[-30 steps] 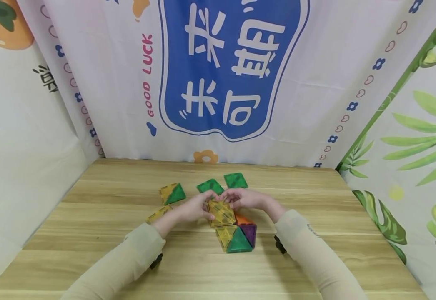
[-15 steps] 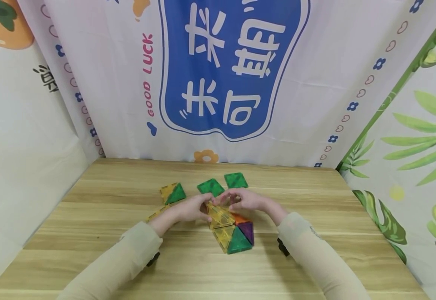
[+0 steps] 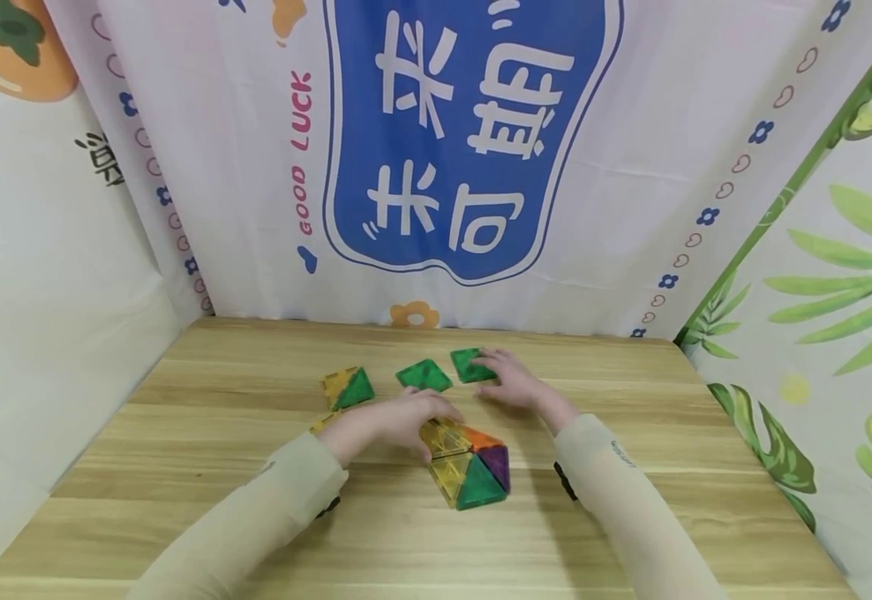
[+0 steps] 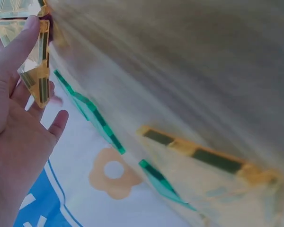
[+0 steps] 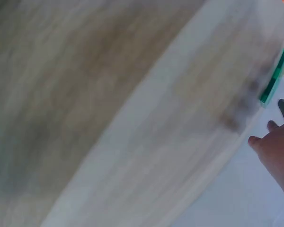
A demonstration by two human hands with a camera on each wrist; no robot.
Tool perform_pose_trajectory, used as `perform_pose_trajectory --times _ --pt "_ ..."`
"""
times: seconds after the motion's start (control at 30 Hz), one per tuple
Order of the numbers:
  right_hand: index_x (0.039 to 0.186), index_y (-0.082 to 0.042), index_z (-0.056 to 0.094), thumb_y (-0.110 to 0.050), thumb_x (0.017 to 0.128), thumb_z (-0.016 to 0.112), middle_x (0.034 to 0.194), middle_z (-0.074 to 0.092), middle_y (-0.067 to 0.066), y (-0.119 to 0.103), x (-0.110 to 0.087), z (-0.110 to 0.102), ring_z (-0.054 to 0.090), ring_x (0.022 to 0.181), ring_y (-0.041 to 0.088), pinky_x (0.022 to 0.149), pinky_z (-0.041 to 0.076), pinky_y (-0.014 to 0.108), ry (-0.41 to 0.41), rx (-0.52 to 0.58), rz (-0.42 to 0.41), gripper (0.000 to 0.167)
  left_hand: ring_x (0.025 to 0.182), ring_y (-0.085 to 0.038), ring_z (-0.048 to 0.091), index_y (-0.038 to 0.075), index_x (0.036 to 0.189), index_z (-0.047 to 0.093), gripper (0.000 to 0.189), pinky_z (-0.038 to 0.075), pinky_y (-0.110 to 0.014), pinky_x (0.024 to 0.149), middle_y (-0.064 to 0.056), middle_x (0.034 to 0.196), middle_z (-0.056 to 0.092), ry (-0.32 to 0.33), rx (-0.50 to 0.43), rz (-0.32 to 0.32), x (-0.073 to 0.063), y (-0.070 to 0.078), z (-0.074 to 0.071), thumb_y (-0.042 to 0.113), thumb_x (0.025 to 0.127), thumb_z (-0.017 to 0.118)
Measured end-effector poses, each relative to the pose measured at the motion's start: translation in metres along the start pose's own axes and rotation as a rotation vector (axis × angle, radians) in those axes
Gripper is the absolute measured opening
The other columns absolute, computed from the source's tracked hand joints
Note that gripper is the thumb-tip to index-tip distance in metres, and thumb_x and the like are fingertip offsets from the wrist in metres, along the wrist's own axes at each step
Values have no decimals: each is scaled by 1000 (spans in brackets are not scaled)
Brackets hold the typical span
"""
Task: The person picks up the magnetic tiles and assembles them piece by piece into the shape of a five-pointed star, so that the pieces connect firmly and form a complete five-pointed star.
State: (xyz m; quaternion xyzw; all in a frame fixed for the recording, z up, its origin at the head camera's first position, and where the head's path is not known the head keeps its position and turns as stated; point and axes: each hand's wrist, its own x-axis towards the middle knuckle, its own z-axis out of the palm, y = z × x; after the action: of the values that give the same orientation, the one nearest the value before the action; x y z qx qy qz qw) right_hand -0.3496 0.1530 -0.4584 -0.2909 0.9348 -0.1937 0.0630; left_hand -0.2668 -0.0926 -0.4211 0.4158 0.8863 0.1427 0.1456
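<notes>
Magnetic tiles form a cluster: an upper yellow tile (image 3: pixel 447 437), a lower yellow triangle (image 3: pixel 448 475), a green triangle (image 3: pixel 480 486), a purple one (image 3: pixel 497 465) and an orange one (image 3: pixel 483 437). At the upper yellow tile, my left hand (image 3: pixel 398 421) holds the outer corner between thumb and fingers; the left wrist view has the thumb along the tile (image 4: pixel 41 78). My right hand (image 3: pixel 517 383) reaches over the back right green square (image 3: pixel 466 365), fingers spread and overlapping its right side. In the right wrist view, the fingers hang close beside a green tile (image 5: pixel 275 78).
A second green tile (image 3: pixel 424 377) lies between the cluster and the table's back edge. Left of it is a yellow and green pair (image 3: pixel 348 387), with another yellow tile (image 3: pixel 322 423) partly behind my left wrist. Printed cloth (image 3: pixel 256 208) hangs behind the wooden table (image 3: pixel 181 467).
My right hand has left the upper yellow tile and moved back and right to the green square. My left hand stays at the yellow tile. The cluster's right side has shifted slightly left.
</notes>
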Motion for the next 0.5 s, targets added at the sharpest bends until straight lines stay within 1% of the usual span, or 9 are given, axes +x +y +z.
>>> perform_pose_trajectory --times 0.1,0.23,0.4,0.5 --pt "142 -10 42 -37 93 59 152 29 17 3 0 3 19 140 42 113 16 56 -14 -30 32 59 139 -24 30 20 137 50 73 15 -64 110 4 143 46 -40 35 22 5 1 0 21 72 83" --pt "140 -8 44 -32 93 60 149 32 19 3 -3 5 22 138 42 112 19 57 6 -22 20 56 138 -22 32 21 138 49 75 16 -63 110 2 144 45 -75 52 28 7 0 2 23 71 83" --pt "136 -10 49 -30 92 62 148 36 17 3 -8 3 24 137 42 112 20 57 11 -8 1 51 136 -20 35 23 136 50 74 20 -59 111 4 141 47 -65 62 22 4 -3 4 27 70 84" --pt "130 -10 55 -30 90 65 144 41 17 3 -11 2 28 135 42 111 22 57 19 -11 -3 46 134 -17 36 24 136 49 75 24 -52 112 6 140 47 -58 69 10 1 -5 4 31 70 84"
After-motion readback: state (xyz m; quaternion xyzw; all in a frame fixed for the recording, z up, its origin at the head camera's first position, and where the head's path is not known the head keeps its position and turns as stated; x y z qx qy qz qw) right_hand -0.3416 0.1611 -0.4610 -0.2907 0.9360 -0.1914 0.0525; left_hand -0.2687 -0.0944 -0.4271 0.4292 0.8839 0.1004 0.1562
